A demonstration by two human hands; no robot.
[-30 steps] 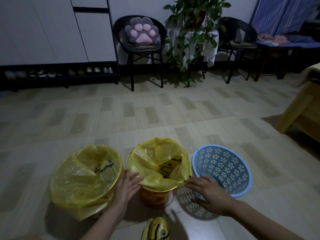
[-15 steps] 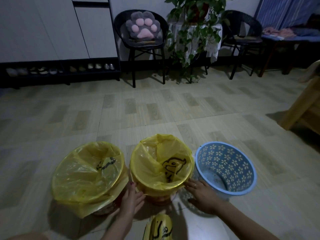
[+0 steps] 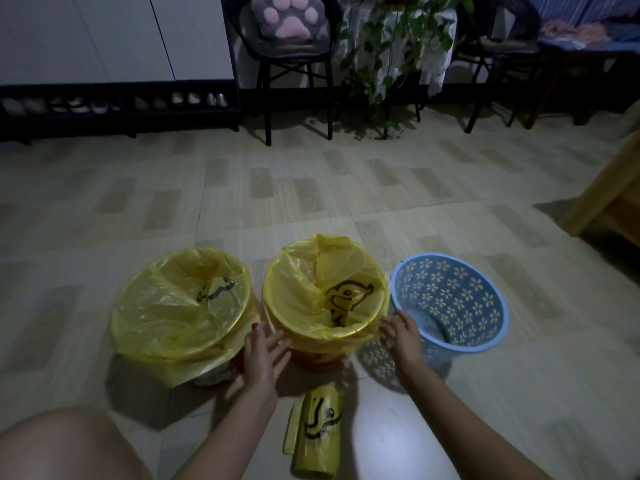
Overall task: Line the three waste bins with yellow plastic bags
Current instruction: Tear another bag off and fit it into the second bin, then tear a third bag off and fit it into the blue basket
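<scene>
- Head view looks down at three bins in a row on the tiled floor (image 3: 311,188).
- Left bin (image 3: 214,375) is lined: its yellow bag (image 3: 180,303) is folded over the rim, with loose plastic hanging down the near side.
- Middle bin (image 3: 317,362) is lined too. Its bag (image 3: 304,299) is stretched round the rim and has a black cartoon print inside.
- Right bin (image 3: 450,303) is a blue basket with white flower cutouts and has no bag in it.
- A roll of bags (image 3: 317,434) lies on the floor just in front of the middle bin.
- Left hand (image 3: 263,355) is flat against the middle bin's left side, fingers spread, gripping nothing.
- Right hand (image 3: 403,337) is at the middle bin's right side, between it and the blue one. Its fingers are loosely apart, tips touching the bag edge.
</scene>
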